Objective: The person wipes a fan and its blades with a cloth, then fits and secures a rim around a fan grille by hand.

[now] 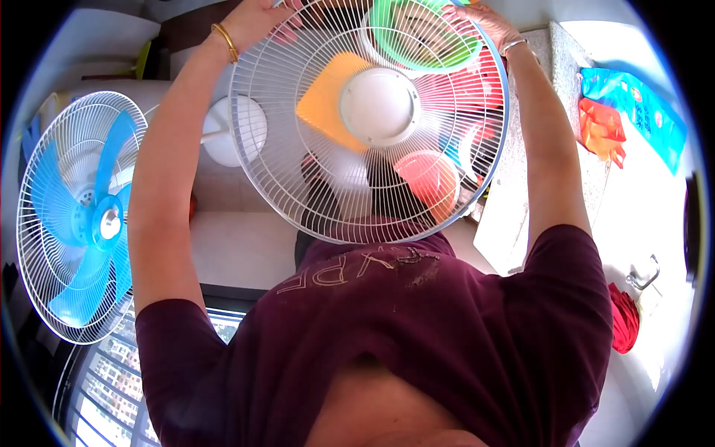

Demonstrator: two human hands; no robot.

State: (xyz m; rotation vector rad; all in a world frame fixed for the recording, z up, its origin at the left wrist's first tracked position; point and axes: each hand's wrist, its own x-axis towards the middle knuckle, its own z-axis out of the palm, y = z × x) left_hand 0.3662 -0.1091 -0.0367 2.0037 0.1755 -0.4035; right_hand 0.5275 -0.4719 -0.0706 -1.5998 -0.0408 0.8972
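Note:
A round white wire fan grille (380, 106) with a solid centre disc is held up in front of my body, its lower rim close to my dark shirt. My left hand (261, 22), below a gold bangle, grips the upper left rim. At the upper right rim, my right hand (491, 24) is closed on the same grille, partly hidden by the wires and the frame's edge. To the left stands a fan (110, 223) with blue blades, its front uncovered and a wire guard behind the blades.
Through the wires show a green basin (424, 33), a yellow-orange flat piece (328, 100) and a pink container (432, 182). A white round disc (237, 130) lies behind my left arm. On the right are a blue bag (637, 112), an orange bag (602, 130) and red cloth (624, 316).

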